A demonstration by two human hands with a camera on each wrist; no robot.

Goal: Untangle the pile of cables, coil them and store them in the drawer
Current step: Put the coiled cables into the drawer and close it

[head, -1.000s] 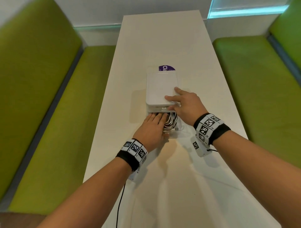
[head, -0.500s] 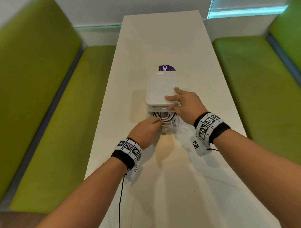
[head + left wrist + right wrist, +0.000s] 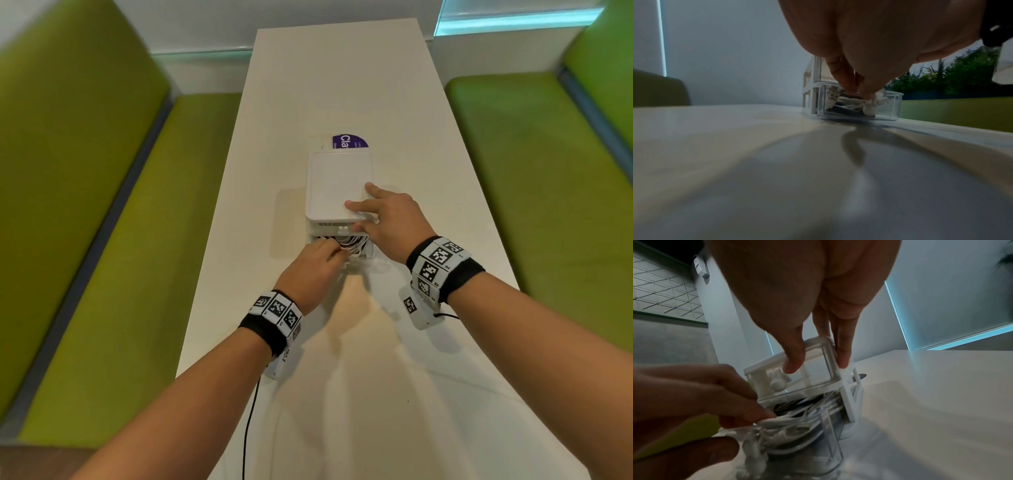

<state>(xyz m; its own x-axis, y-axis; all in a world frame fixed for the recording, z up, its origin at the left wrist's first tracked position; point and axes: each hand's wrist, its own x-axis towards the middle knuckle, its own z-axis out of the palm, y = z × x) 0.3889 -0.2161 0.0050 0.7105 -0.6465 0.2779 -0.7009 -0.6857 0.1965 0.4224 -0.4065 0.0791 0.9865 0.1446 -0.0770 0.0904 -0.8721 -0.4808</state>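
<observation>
A small white drawer unit [image 3: 337,178] [image 3: 818,353] stands mid-table. Its clear lower drawer [image 3: 364,251] [image 3: 890,107] [image 3: 830,434] sticks out a little toward me, filled with coiled white and dark cables [image 3: 349,244] [image 3: 846,105] [image 3: 797,421]. My left hand [image 3: 317,263] [image 3: 705,394] pinches the drawer's front: the fingers curl over the rim onto the cables and the thumb lies outside. My right hand [image 3: 390,216] [image 3: 797,288] lies on the unit's top with fairly straight fingers, its thumb against the upper drawer's front.
The long white table [image 3: 342,377] runs between two green benches, left [image 3: 102,240] and right [image 3: 531,171]. A purple-and-white card [image 3: 349,142] lies just behind the unit. A thin black wire [image 3: 251,411] hangs from my left wristband.
My left hand went from lying flat on the cables to curling at the drawer's front. The drawer has slid further into the unit. My right hand has stayed on the top.
</observation>
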